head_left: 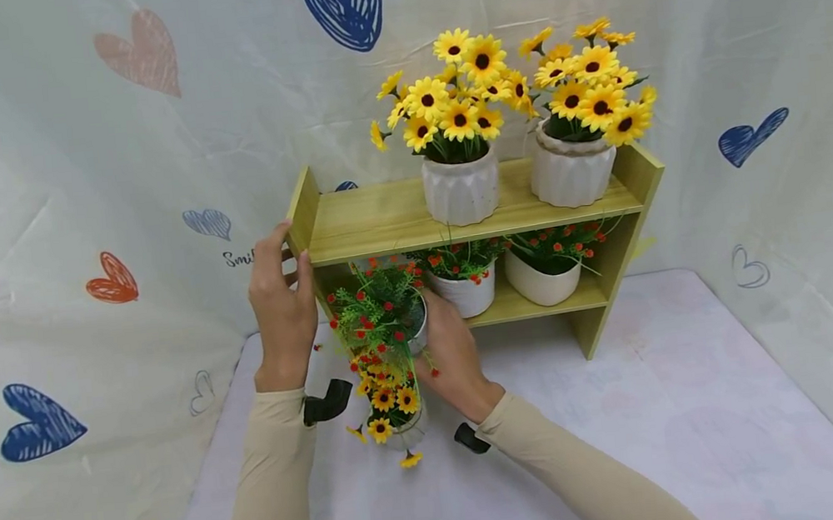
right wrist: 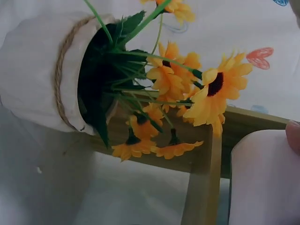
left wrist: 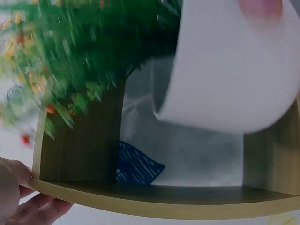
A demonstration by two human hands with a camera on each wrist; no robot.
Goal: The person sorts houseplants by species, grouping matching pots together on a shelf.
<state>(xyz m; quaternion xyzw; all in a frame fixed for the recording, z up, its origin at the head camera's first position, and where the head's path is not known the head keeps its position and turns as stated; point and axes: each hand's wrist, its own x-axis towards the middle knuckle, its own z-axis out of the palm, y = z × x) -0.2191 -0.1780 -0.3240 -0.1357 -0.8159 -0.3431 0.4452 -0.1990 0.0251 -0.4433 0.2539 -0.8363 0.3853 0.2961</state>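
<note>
My right hand [head_left: 452, 357] holds a white pot [head_left: 419, 335] tipped to the left, its red-dotted green plant [head_left: 379, 305] leaning out before the shelf's left end. In the left wrist view this pot [left wrist: 229, 75] looms large over the shelf's opening. My left hand [head_left: 281, 306] grips the left side panel of the wooden two-tier shelf [head_left: 367, 219], thumb in front. Below the held plant, a sunflower pot [head_left: 409, 435] stands on the table, partly hidden by leaves. The right wrist view shows this white pot [right wrist: 33, 70] with twine round its neck.
Two white pots of sunflowers [head_left: 463, 193] [head_left: 573, 169] stand on the top tier. Two white pots with red-dotted greenery [head_left: 474, 292] [head_left: 545, 283] occupy the lower tier's middle and right. A heart-printed sheet [head_left: 64, 202] hangs behind the pale table [head_left: 673, 419].
</note>
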